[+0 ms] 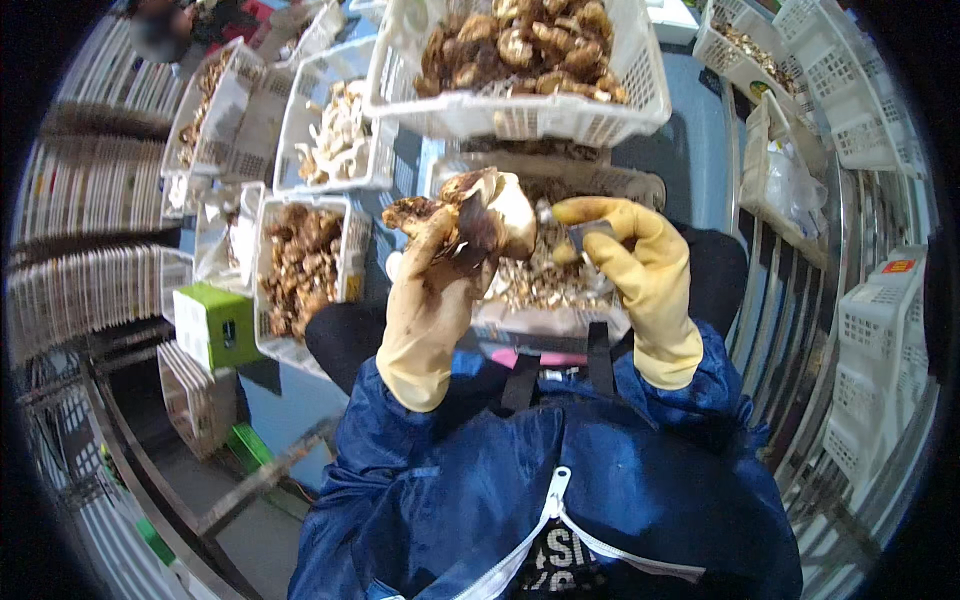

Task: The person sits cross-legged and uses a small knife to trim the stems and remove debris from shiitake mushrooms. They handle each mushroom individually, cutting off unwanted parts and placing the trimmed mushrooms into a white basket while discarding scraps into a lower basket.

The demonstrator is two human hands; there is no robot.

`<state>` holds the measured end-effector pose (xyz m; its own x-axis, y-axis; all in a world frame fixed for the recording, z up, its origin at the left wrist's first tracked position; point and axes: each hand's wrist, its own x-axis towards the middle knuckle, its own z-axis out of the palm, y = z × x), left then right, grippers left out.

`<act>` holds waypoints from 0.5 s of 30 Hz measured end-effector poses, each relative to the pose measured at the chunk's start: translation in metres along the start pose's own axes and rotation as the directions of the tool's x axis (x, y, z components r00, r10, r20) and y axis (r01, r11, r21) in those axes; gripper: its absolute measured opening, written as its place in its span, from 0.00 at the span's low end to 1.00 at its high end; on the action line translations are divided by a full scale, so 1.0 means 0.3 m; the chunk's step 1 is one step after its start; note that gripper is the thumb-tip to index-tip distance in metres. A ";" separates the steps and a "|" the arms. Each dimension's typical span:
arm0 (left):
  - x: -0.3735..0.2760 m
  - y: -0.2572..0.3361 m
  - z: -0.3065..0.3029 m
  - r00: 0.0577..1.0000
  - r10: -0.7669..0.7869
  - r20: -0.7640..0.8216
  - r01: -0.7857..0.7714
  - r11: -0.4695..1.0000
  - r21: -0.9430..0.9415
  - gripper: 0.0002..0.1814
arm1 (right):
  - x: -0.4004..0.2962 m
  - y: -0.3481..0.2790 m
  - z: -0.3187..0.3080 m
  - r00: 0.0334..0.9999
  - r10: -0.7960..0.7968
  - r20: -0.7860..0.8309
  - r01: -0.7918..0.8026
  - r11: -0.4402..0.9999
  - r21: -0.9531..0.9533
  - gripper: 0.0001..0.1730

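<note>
A large mushroom [514, 214] with dark brown patches and a pale cut-looking face is held up in my left hand [427, 322], which wears a soiled cream rubber glove. To its right, my right hand [649, 274], in a yellow rubber glove, pinches a small flat grey blade [589, 232] between thumb and fingers. The blade is apart from the mushroom. Below both hands lie pale mushroom trimmings [551, 289] in a plastic basket [555, 319] in front of my lap. Beyond it, a white basket [517, 120] sits higher, heaped with brown mushrooms [517, 49].
At left stand a basket of brown mushrooms [300, 262], another of pale pieces [337, 135], and a green-and-white box [217, 326]. Stacked white crates [97, 187] line the far left. Metal rails [780, 337] and more crates [877, 360] run along the right. A person [161, 30] is at upper left.
</note>
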<state>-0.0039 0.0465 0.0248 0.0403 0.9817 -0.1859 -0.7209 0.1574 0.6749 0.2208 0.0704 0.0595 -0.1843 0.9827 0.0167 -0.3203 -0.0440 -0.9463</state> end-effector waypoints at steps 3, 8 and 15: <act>-0.083 -0.055 -0.014 0.997 -0.060 -0.037 0.058 0.996 -0.064 0.20 | -0.060 0.012 0.027 1.000 0.012 0.001 -0.012 0.999 -0.032 0.03; -0.157 -0.046 0.070 0.981 0.048 -0.188 -0.032 0.996 0.088 0.18 | -0.128 0.005 0.080 0.909 -0.337 0.244 0.416 0.728 -0.545 0.04; -0.176 -0.116 0.060 0.907 0.290 -0.307 -0.179 0.922 0.344 0.16 | -0.154 0.063 0.150 0.829 -0.392 0.399 0.549 0.433 -0.715 0.05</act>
<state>0.0317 -0.0089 0.0240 -0.3848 0.9028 -0.1919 -0.4341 0.0064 0.9008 0.1813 0.0161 0.0555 -0.3980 0.7603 0.5134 0.4245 0.6487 -0.6316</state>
